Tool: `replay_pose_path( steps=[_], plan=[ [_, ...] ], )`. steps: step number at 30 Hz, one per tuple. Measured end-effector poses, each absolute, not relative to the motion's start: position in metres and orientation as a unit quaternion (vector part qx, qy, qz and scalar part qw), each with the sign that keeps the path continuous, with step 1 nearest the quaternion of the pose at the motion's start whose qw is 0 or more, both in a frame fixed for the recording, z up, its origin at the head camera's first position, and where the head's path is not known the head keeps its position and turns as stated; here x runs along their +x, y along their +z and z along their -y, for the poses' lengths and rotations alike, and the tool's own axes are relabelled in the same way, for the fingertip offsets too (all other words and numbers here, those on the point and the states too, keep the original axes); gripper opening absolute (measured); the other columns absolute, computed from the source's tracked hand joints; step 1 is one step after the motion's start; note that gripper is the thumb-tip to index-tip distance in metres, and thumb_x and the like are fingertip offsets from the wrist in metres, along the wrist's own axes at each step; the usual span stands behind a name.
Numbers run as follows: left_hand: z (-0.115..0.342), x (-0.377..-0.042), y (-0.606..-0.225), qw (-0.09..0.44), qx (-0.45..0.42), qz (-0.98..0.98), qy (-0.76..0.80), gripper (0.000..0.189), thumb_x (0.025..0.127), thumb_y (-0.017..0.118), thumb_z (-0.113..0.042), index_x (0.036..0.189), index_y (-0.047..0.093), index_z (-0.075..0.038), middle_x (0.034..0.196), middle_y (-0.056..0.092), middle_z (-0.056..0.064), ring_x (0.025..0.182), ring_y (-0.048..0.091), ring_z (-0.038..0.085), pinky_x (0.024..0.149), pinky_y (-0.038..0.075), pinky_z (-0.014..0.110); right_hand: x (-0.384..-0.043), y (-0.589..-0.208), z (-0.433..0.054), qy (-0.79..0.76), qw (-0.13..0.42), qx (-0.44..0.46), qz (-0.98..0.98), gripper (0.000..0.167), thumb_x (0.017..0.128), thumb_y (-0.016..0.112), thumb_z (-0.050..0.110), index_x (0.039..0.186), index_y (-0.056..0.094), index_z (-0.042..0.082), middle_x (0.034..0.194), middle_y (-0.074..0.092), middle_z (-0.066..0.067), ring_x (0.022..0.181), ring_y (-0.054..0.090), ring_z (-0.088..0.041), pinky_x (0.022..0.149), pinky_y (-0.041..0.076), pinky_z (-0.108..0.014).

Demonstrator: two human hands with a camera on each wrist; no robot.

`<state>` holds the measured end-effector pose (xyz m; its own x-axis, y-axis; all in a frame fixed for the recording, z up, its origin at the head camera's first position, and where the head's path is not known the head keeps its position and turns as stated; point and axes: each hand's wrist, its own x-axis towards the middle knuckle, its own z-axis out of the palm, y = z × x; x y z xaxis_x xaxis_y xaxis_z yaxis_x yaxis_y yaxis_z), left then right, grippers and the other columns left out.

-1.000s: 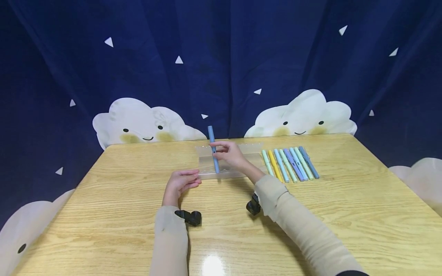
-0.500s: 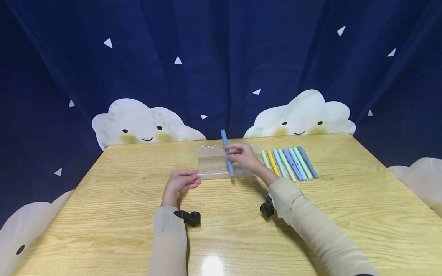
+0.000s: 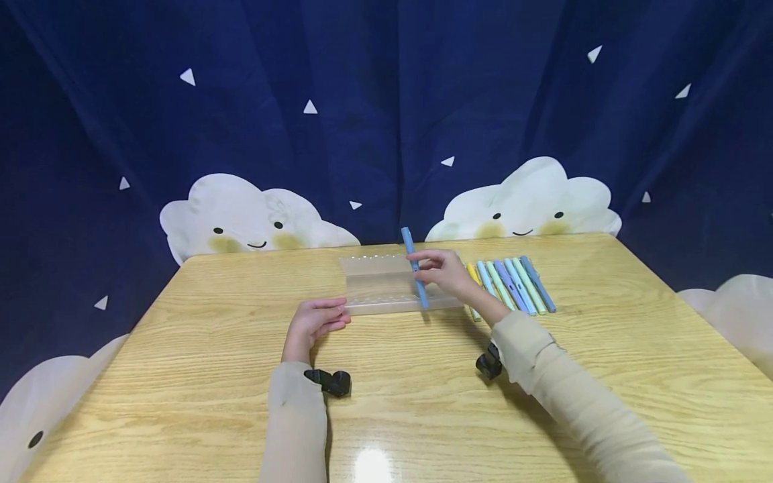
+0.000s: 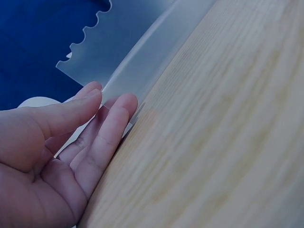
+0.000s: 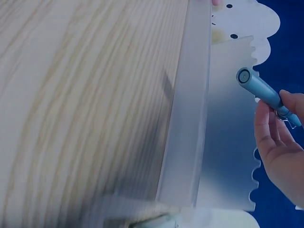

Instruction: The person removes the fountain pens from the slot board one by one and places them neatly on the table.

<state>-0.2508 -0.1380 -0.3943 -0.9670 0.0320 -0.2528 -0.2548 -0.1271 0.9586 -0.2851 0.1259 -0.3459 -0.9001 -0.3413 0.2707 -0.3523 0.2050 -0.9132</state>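
A blue pen (image 3: 421, 290) is pinched between the thumb and fingers of my right hand (image 3: 445, 274), held tilted above a clear plastic pen rack (image 3: 386, 308). In the right wrist view the pen (image 5: 260, 89) points its round end at the camera, apart from the rack (image 5: 187, 114). My left hand (image 3: 315, 323) pinches the left end of the rack. The left wrist view shows its thumb and fingers (image 4: 105, 133) at that corner, and the rack's notched rear edge. The rack's right part is hidden behind my right hand in the head view.
A row of several pens in yellow, green, purple and blue (image 3: 512, 285) lies right of the rack, partly behind my right hand. The wooden table (image 3: 398, 402) ends at a dark blue curtain (image 3: 362, 134) with clouds.
My right hand has carried the blue pen rightward along the rack, toward the row of pens. The left hand stays at the rack's left end.
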Motion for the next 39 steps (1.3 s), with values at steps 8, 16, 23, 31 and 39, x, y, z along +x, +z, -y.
replay_pose_path(
  steps=[8,16,23,31,39],
  plan=[
    [0.138,-0.252,-0.395,0.1,-0.091,-0.651,0.747,0.032,0.083,0.056,0.009,0.114,0.052,0.015,0.08,0.065,0.016,0.065,0.064,0.018,0.065,0.055,0.027,-0.282,-0.344,-0.149,0.564,0.012,0.209,0.799,0.031,0.082,0.058,-0.007,0.113,0.056,-0.01,0.112,0.055,-0.025,0.092,0.055,-0.03,0.068,0.055,-0.041],
    [0.138,-0.251,-0.395,0.1,-0.092,-0.65,0.748,0.032,0.083,0.055,0.01,0.114,0.052,0.015,0.079,0.065,0.016,0.065,0.064,0.018,0.064,0.055,0.027,-0.283,-0.345,-0.173,0.538,0.025,0.202,0.818,0.031,0.082,0.06,-0.003,0.113,0.057,-0.007,0.116,0.054,-0.022,0.096,0.053,-0.031,0.066,0.054,-0.032],
    [0.138,-0.25,-0.395,0.1,-0.091,-0.65,0.748,0.032,0.083,0.056,0.01,0.114,0.052,0.015,0.079,0.065,0.016,0.065,0.064,0.018,0.065,0.055,0.026,-0.282,-0.344,-0.191,0.53,0.022,0.184,0.827,0.033,0.083,0.06,-0.001,0.115,0.055,-0.007,0.117,0.053,-0.02,0.093,0.053,-0.026,0.068,0.053,-0.029],
    [0.139,-0.251,-0.395,0.099,-0.092,-0.647,0.75,0.031,0.083,0.056,0.01,0.113,0.052,0.015,0.079,0.065,0.017,0.065,0.064,0.019,0.064,0.055,0.027,-0.279,-0.346,-0.216,0.525,0.023,0.174,0.833,0.035,0.085,0.059,0.002,0.118,0.053,-0.006,0.114,0.053,-0.025,0.082,0.056,-0.011,0.066,0.053,-0.033],
    [0.14,-0.252,-0.396,0.101,-0.09,-0.645,0.752,0.031,0.083,0.055,0.01,0.113,0.052,0.015,0.078,0.065,0.016,0.066,0.065,0.019,0.063,0.055,0.026,-0.28,-0.351,-0.242,0.524,0.041,0.158,0.836,0.036,0.085,0.058,0.0,0.118,0.05,-0.01,0.111,0.053,-0.027,0.078,0.056,-0.005,0.065,0.054,-0.028]
  ],
)
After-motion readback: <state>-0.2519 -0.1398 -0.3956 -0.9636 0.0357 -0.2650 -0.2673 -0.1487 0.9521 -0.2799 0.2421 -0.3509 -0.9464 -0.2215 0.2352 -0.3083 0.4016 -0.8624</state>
